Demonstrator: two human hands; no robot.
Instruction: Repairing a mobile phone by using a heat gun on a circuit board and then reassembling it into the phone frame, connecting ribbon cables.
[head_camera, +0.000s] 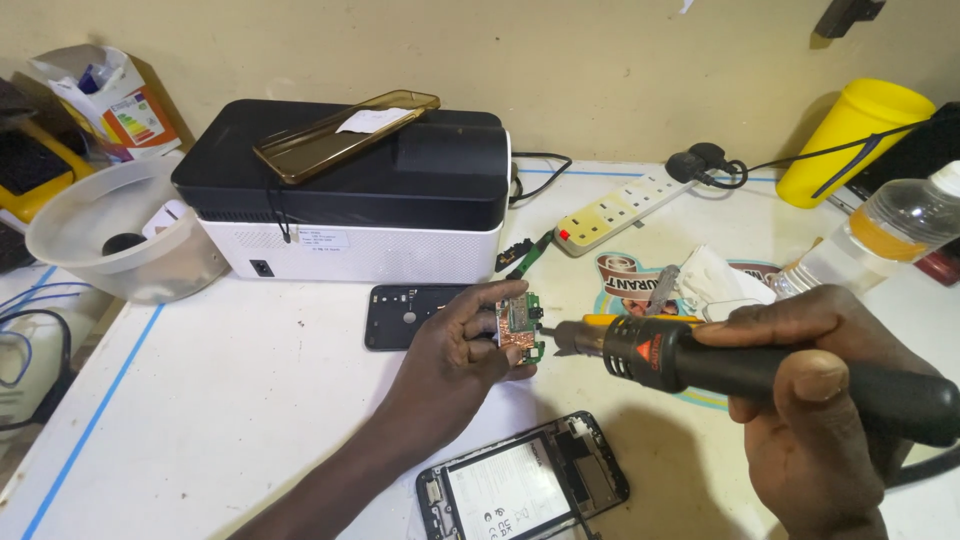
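Note:
My left hand (455, 345) pinches a small green and copper circuit board (520, 328) upright above the white table. A black hot-air tool (720, 370) lies in my right hand (815, 420), its metal nozzle pointing left and almost touching the board's right edge. Below the hands lies an opened phone body (525, 485) with its battery showing. A black phone back cover (405, 315) rests flat behind my left hand.
A black and white box-shaped machine (350, 200) carries an amber phone case (345, 135). A white power strip (620, 210), yellow cup (850, 140), clear bottle (880, 235), white tissue (725, 285), tweezers (662, 288), and plastic bowl (110, 235) stand around.

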